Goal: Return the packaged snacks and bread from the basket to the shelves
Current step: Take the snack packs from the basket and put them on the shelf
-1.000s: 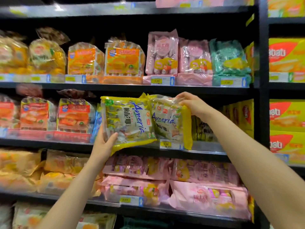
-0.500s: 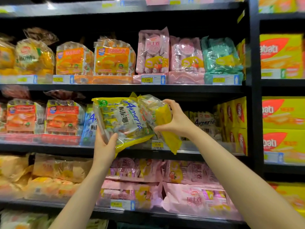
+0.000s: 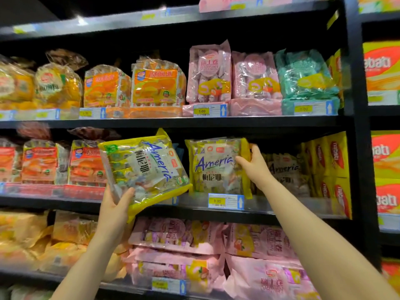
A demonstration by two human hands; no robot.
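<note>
two yellow-edged clear packs printed "ameria" in blue sit at the middle shelf point(image 3: 281, 210) of a shop rack. the left hand point(image 3: 116, 210) grips the tilted pack point(image 3: 144, 169) by its lower left corner, thumb on the front, holding it just off the shelf's front. the right hand point(image 3: 252, 164), arm reaching up, clasps the right edge of the upright pack point(image 3: 216, 167) standing on the shelf above a price tag point(image 3: 217, 201) reading "8.00". another tag point(image 3: 201, 111) above reads "5.00".

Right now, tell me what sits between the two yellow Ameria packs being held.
In the head view, a dark gap between the tilted pack in the left hand and the upright pack the right hand holds; a blue package edge shows there.
</note>
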